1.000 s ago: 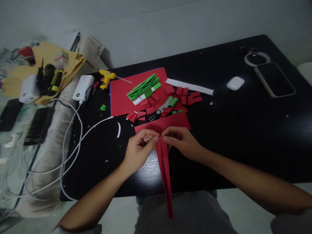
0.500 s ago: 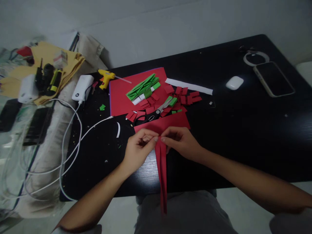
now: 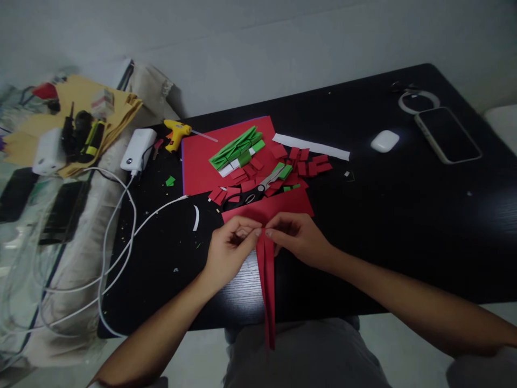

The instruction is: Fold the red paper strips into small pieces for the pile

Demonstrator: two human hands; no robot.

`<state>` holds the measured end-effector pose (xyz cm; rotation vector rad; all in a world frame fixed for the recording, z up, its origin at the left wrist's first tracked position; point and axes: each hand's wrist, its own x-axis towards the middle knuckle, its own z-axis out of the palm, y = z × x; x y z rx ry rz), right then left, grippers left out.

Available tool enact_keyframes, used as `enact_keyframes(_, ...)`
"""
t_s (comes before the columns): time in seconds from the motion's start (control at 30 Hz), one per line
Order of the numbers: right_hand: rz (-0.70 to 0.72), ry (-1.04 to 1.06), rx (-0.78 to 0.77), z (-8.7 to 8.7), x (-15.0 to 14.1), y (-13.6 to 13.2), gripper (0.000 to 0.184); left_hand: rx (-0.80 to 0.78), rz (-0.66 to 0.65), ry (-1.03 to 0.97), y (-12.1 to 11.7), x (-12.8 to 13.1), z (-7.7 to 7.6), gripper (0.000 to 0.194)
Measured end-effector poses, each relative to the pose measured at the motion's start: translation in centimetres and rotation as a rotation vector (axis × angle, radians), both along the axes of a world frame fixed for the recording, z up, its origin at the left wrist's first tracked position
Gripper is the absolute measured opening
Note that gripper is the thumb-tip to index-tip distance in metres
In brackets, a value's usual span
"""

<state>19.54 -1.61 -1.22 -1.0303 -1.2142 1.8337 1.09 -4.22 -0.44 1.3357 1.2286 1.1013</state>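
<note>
Between my two hands is a long red paper strip (image 3: 269,285), creased lengthwise, its lower end hanging past the table's front edge. My left hand (image 3: 234,245) pinches its top end from the left. From the other side my right hand (image 3: 299,237) pinches the same end, fingertips almost touching the left ones. Just beyond the hands lies a red paper piece (image 3: 283,203). Behind it, scissors (image 3: 254,193) with black handles rest among several small folded red paper pieces (image 3: 313,166). A folded green paper bundle (image 3: 238,148) lies on a large red sheet (image 3: 197,164).
A yellow glue gun (image 3: 175,133) and a white power bank (image 3: 137,150) with a white cable (image 3: 131,237) are at the left. A white paper strip (image 3: 311,146) lies behind the red pieces. Right: a white earbud case (image 3: 385,141) and a phone (image 3: 448,134).
The hanging end of the red strip has swung left and its folds have drawn closer together. Both hands keep their pinch in nearly the same place. The view has shifted slightly.
</note>
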Motion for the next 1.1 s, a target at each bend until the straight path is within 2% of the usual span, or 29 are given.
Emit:
enact_keyframes(0.4, 0.014, -0.051, 0.011, 0.13, 0.04, 0.01, 0.028, 0.011, -0.008, 0.035, 0.02, -0.01, 0.08, 0.005)
enact_keyframes(0.73, -0.015, -0.093, 0.053, -0.29, -0.07, 0.13, 0.022, -0.018, -0.037, -0.006, 0.06, -0.09, -0.21, 0.011)
enact_keyframes(1.1, -0.021, -0.128, 0.084, -0.44, -0.01, 0.06, 0.019, -0.034, -0.027, -0.011, 0.26, -0.04, -0.11, 0.010)
